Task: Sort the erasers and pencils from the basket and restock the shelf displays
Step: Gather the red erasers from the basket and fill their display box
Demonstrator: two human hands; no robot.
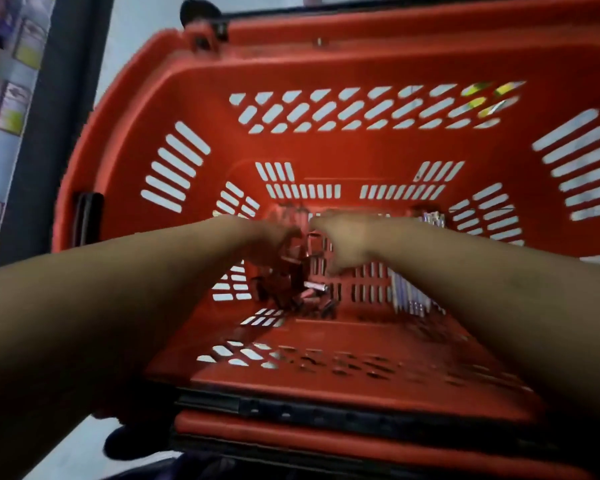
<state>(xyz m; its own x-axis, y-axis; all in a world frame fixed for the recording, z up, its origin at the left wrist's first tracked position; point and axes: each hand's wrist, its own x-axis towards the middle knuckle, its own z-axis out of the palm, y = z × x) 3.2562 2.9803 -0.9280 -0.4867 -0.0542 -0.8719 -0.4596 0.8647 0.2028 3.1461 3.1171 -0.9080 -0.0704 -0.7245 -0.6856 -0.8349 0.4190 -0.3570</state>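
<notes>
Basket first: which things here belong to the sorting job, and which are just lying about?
Part of the job: red basket; small red packs on its floor; pale pencil-like bundle; left hand and right hand reaching in; shelf display.
Just there: dark shoe; pale floor.

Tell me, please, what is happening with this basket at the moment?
A person has both arms reaching down into the red basket. The left hand and right hand meet over a pile of small red packs on its floor. Motion blur hides whether either hand holds anything. A pale bundle, possibly pencils, lies further right on the floor. A shelf stands at the left edge.
</notes>
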